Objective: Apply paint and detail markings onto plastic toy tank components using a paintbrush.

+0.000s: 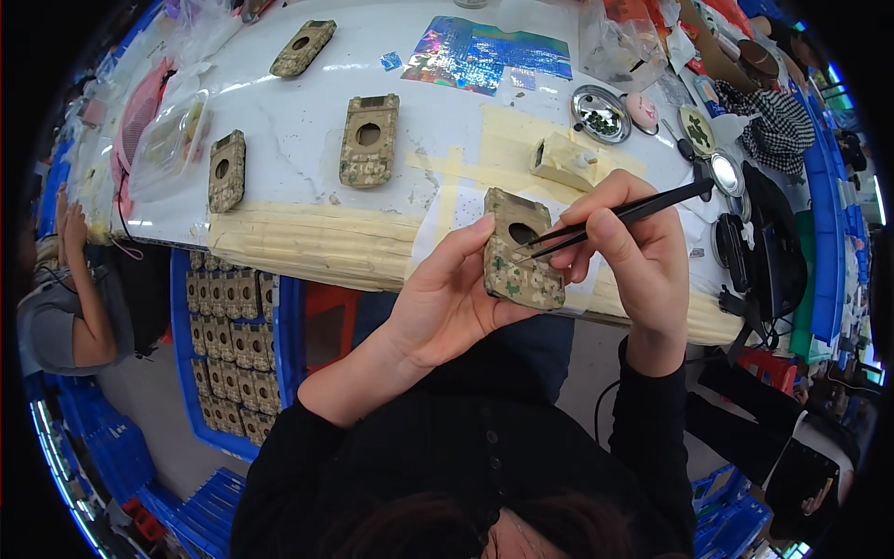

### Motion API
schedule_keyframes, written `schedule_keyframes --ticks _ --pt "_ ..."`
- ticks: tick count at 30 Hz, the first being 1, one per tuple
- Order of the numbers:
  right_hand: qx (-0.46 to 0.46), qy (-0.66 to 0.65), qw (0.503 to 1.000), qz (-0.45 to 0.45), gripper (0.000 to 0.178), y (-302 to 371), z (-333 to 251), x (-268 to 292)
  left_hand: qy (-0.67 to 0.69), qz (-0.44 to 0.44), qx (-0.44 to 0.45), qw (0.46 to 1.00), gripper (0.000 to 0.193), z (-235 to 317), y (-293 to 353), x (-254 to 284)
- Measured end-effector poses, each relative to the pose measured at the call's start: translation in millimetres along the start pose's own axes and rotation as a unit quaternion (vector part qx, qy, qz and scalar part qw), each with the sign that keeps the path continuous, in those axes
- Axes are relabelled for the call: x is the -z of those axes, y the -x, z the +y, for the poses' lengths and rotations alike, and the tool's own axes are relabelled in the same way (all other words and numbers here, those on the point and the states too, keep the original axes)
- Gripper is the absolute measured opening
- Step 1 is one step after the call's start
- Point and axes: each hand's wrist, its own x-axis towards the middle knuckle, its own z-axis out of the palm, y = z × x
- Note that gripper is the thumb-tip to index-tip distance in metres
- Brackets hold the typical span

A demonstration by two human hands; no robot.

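My left hand [445, 303] grips a camouflage toy tank hull [523, 270], a boxy shell with a round hole in its top, tilted above the front edge of the table. My right hand [643, 256] pinches black tweezers [652, 204], whose tips meet the hull's upper face just below the hole. Whether anything small sits between the tips, I cannot make out. Three similar hulls, one [368, 140] in the middle, another [227, 172] at the left and a third [303, 48] farther back, lie on the table.
A round metal dish [575, 110] with small green pieces stands behind my right hand, near a cream block [563, 162]. Shiny iridescent film [484, 56] lies at the back. Below the table, a blue crate [291, 326] holds many hulls. Another person's arm [88, 298] is at left.
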Motion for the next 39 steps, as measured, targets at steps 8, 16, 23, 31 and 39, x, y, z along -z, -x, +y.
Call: schedule_keyframes --ticks 8,16,23,31,39 --pt "-0.008 -0.009 1.000 0.004 0.019 -1 -1 -1 -0.001 0.007 0.006 1.000 0.055 0 2 0" --pt "-0.023 -0.038 0.999 0.005 0.021 -1 -1 2 0.019 -0.001 0.007 1.000 0.056 0 2 -3" --pt "0.109 0.007 0.993 0.039 0.019 5 4 1 0.073 -0.017 0.006 0.997 0.056 2 -2 1" --pt "0.146 0.071 0.987 0.017 0.014 8 5 -7 0.086 -0.047 0.003 0.995 0.056 3 -1 5" --pt "0.143 0.084 0.986 0.016 0.012 8 4 -8 0.087 -0.049 -0.001 0.995 0.055 1 -1 7"
